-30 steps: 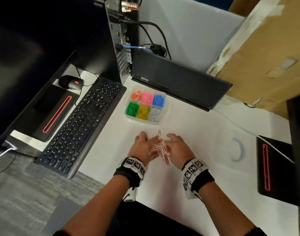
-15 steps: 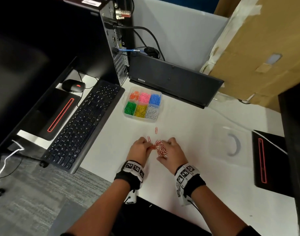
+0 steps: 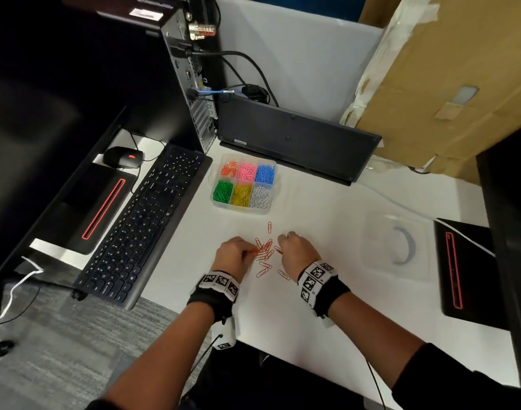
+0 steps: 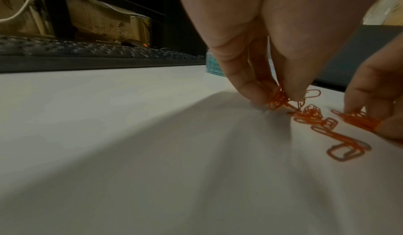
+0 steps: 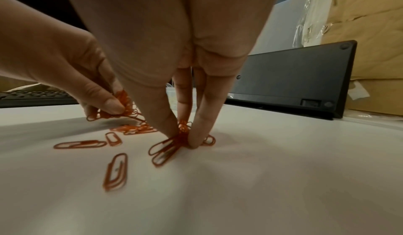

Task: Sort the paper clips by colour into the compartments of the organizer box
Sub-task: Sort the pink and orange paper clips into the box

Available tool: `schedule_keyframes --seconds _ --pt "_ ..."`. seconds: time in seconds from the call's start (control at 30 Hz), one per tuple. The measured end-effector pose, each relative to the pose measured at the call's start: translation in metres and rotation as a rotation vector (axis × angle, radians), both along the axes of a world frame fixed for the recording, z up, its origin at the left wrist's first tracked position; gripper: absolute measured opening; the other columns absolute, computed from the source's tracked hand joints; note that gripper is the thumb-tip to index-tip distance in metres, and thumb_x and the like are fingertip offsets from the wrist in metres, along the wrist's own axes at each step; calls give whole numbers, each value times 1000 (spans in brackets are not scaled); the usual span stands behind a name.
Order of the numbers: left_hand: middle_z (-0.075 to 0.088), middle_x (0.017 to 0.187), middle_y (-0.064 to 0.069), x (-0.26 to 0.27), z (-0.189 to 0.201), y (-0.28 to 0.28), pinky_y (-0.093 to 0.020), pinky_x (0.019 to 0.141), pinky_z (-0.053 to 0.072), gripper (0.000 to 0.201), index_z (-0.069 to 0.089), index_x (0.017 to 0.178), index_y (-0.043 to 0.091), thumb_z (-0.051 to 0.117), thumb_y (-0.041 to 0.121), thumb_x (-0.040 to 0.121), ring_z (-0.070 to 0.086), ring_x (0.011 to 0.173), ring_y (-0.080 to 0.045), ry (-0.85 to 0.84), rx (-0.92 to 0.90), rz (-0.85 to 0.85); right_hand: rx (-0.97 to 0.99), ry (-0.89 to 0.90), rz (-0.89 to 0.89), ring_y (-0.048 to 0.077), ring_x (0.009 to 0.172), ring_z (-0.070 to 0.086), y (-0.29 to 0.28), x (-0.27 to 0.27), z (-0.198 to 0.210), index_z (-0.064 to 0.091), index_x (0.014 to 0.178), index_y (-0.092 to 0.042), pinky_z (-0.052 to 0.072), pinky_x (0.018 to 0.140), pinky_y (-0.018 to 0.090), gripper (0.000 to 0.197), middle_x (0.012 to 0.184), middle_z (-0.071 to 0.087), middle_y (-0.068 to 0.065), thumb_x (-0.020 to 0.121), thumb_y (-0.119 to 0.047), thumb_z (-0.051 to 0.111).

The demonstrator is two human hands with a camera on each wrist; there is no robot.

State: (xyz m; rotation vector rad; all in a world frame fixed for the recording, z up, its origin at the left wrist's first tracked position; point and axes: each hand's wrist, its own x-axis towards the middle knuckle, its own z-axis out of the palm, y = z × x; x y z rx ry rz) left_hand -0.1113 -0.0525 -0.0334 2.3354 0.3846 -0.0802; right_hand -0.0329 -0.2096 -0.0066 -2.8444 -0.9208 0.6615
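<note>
Head view: both hands pinching orange clips mid-desk; organizer box well apart.

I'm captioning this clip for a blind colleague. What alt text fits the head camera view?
Seen from above, a left hand and a right hand each pinch orange paper clips from a loose scatter on a white desk. Beyond them stands a clear six-compartment organizer box of colour-sorted clips, with a black keyboard to its left.
</note>
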Motion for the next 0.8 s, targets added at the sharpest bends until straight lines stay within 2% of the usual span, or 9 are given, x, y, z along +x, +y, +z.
schedule_keyframes --seconds 0.13,0.23,0.33,0.4,0.47,0.57,0.67,0.73,0.8 --pt "68 81 -2 7 6 9 -32 71 53 12 76 82 14 73 25 84 62 71 -18 -8 -12 -13 18 40 -36 33 100 62 2 13 6 58 107 -5 48 80 34 21 108 61 16 88 3 51" --pt "67 76 0 18 15 17 -27 70 51 27 68 72 3 73 27 83 60 70 -10 -48 -62 -37 75 87 -139 29 92 66 -3 26 8 63 98 -7 54 77 32 13 99 66 13 85 -6 65" --pt "63 79 9 32 26 33 -18 73 50 20 72 80 4 73 23 84 59 74 3 -70 -141 -4 270 244 -343 15 74 66 -16 44 4 72 86 -13 58 76 28 19 80 70 1 70 -10 83" --pt "66 85 6 42 35 48 -21 77 52 13 75 90 10 72 22 84 62 78 -4 -83 -163 26 334 396 -419 12 70 69 -26 57 4 76 87 -14 60 74 28 26 76 72 -2 64 -8 87" --pt "69 89 1 52 42 64 -25 78 54 13 75 95 14 71 22 85 64 81 -13 -89 -162 44 408 591 -507 19 77 74 -34 70 8 76 91 -15 61 77 36 28 83 76 5 67 -2 85" --pt "72 91 -1 70 49 87 -22 77 53 12 75 95 15 71 21 86 65 80 -11 -114 -179 98 604 841 -630 29 88 74 -36 87 26 72 104 -3 60 83 37 29 93 75 17 77 6 76" --pt "73 83 -6 90 51 107 -27 74 57 11 76 89 12 72 22 85 66 74 -19 -121 -161 133 794 929 -708 27 92 73 -25 104 53 67 110 2 59 77 25 29 99 73 20 82 8 69" --pt "72 80 -5 104 52 115 -36 75 58 9 76 88 15 72 22 85 68 76 -23 -125 -178 173 893 933 -717 23 90 73 -11 116 69 67 109 1 57 75 22 26 97 74 17 84 7 65" --pt "73 84 -6 118 54 120 -37 78 58 10 76 87 14 71 22 86 68 80 -24 -137 -164 217 976 924 -702 20 85 72 5 129 83 65 111 2 57 74 21 26 94 74 15 86 9 62"
